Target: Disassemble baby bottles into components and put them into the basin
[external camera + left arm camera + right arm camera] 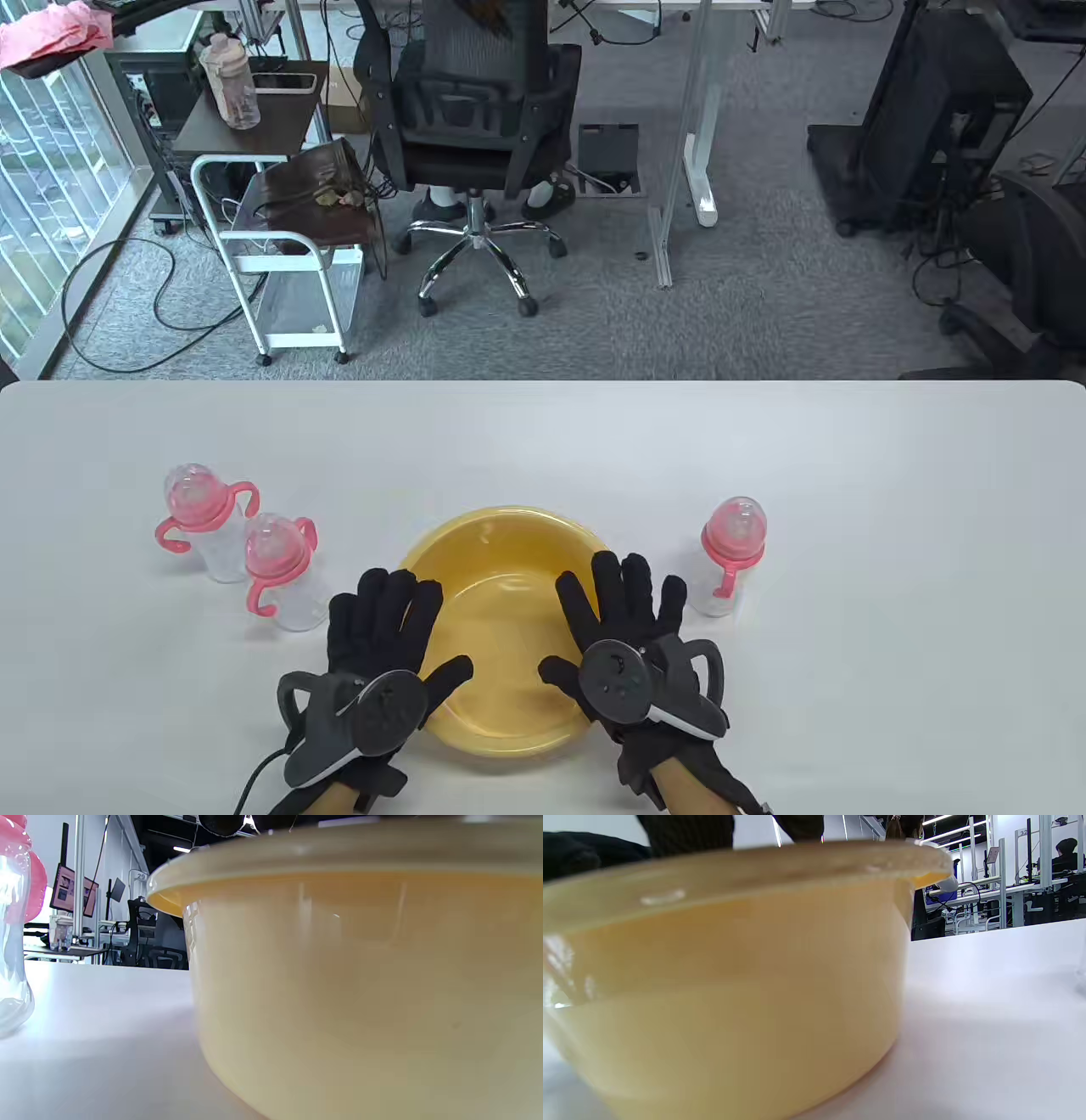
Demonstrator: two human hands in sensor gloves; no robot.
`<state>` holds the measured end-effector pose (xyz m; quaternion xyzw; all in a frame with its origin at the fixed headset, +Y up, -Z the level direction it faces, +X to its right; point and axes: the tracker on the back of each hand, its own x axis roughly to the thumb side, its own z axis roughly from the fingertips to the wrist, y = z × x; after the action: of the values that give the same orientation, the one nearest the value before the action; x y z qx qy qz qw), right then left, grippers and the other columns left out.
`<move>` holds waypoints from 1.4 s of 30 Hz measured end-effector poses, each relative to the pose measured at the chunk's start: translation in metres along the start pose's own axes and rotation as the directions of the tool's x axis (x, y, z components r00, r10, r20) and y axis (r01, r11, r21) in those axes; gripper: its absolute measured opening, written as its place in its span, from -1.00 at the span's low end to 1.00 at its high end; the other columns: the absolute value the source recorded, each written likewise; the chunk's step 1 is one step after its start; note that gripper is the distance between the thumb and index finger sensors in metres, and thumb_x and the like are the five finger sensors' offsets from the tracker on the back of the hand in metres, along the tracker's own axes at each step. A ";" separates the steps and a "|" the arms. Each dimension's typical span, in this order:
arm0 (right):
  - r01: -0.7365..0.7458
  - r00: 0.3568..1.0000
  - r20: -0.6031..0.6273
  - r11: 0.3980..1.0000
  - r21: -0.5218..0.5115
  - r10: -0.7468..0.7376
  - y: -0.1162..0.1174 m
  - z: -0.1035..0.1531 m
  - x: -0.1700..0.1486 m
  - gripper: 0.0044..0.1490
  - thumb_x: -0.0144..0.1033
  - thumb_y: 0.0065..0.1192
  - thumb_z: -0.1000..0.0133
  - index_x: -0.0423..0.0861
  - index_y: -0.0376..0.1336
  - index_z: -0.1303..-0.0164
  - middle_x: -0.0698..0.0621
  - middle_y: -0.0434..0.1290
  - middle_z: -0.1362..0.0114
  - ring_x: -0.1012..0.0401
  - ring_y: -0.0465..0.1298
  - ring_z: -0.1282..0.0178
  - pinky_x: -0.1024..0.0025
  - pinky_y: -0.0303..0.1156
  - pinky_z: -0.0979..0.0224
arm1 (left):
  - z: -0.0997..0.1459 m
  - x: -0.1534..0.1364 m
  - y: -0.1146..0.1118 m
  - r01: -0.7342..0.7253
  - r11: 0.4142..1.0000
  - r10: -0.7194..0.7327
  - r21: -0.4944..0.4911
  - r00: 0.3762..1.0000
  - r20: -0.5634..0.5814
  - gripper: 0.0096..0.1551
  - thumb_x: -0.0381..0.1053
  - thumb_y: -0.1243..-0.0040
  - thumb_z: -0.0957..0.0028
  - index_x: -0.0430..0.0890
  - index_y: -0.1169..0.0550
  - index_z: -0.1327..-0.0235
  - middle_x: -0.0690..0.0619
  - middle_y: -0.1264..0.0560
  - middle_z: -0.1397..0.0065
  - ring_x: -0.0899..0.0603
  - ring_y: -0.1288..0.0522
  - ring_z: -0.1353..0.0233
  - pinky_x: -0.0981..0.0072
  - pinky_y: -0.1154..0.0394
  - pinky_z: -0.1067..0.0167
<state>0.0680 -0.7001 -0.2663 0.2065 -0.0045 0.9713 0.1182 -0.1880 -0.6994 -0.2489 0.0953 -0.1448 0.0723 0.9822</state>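
Yellow plastic basin (pixel 501 531) sits on the white bench (pixel 543 441) directly in front of the person, and both gloved hands flank it with fingers spread and straight, holding nothing: the left hand (pixel 382 628) lies over the basin's left rim, the right hand (pixel 624 620) over its right rim, thumbs pointing inward across the bowl. The basin looks empty, so by my reading no bottle has been taken apart yet. Three baby bottles stand upright, long axes vertical, each with a pink collar and clear teat cap on top. Two stand together to the left of the basin: the near-left bottle (pixel 280 573) is just beside the left hand's fingertips, up and to the left of them, and the far-left bottle (pixel 206 522) stands behind it, farther left. The lone right bottle (pixel 730 543) stands just beside the right hand's outer fingers, up and to the right. Each hand therefore has a bottle close on its own outer side; the left hand is nearer the pair, the right hand nearer the single one. Both wrist views show mostly the basin's outer wall, with a clear bottle edge at the left wrist view's left margin.
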 end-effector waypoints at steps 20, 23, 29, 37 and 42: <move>-0.015 1.000 -0.016 0.993 -0.118 0.013 -0.009 0.002 0.001 0.06 0.08 0.16 -0.23 -0.14 -0.18 -0.77 -0.43 -0.28 -0.75 -0.48 -0.14 -0.70 -0.63 -0.24 -0.52 | -0.005 0.007 -0.002 0.063 0.998 -0.062 -0.014 0.998 0.029 0.01 0.47 0.19 -0.07 -0.10 -0.18 -0.69 -0.21 -0.13 -0.74 -0.40 -0.07 -0.75 -0.37 0.05 -0.58; -0.023 0.999 -0.033 0.988 -0.154 0.019 -0.018 0.003 0.001 0.06 0.06 0.17 -0.23 -0.14 -0.18 -0.77 -0.42 -0.28 -0.75 -0.48 -0.14 -0.70 -0.63 -0.23 -0.52 | -0.006 0.009 -0.001 0.086 0.996 -0.086 -0.007 0.996 0.030 0.00 0.46 0.19 -0.07 -0.09 -0.18 -0.69 -0.20 -0.13 -0.75 -0.40 -0.07 -0.75 -0.37 0.05 -0.58; -0.056 0.990 -0.142 0.929 -0.366 0.004 -0.060 0.008 -0.013 0.07 0.03 0.19 -0.24 -0.15 -0.20 -0.77 -0.43 -0.30 -0.75 -0.48 -0.16 -0.70 -0.61 -0.24 -0.54 | -0.007 0.006 -0.002 0.073 0.997 -0.073 -0.011 0.997 0.018 0.00 0.46 0.19 -0.08 -0.09 -0.19 -0.69 -0.20 -0.12 -0.75 -0.40 -0.07 -0.75 -0.37 0.05 -0.58; -0.021 0.823 -0.523 0.908 -0.418 -0.221 -0.087 0.015 -0.078 0.19 0.02 0.19 -0.26 -0.34 -0.33 -0.72 -0.58 -0.29 -0.67 -0.56 -0.10 -0.62 -0.59 -0.14 -0.53 | -0.009 0.002 0.000 0.070 0.998 -0.070 0.000 0.998 -0.007 0.00 0.46 0.19 -0.08 -0.09 -0.18 -0.69 -0.20 -0.12 -0.75 -0.40 -0.06 -0.76 -0.37 0.05 -0.58; -0.020 0.736 -0.641 0.939 -0.344 -0.219 -0.064 0.017 -0.100 0.22 0.03 0.21 -0.24 -0.42 -0.31 -0.70 -0.59 -0.12 -0.65 -0.54 0.08 -0.58 -0.52 0.02 -0.53 | -0.009 0.001 0.000 0.071 0.997 -0.071 -0.002 0.997 -0.014 0.00 0.46 0.19 -0.08 -0.10 -0.18 -0.69 -0.21 -0.12 -0.75 -0.40 -0.07 -0.75 -0.37 0.05 -0.58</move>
<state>0.1786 -0.6615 -0.2938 -0.1792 -0.1118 0.9574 0.1969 -0.1845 -0.6977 -0.2570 0.0993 -0.1346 0.0380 0.9852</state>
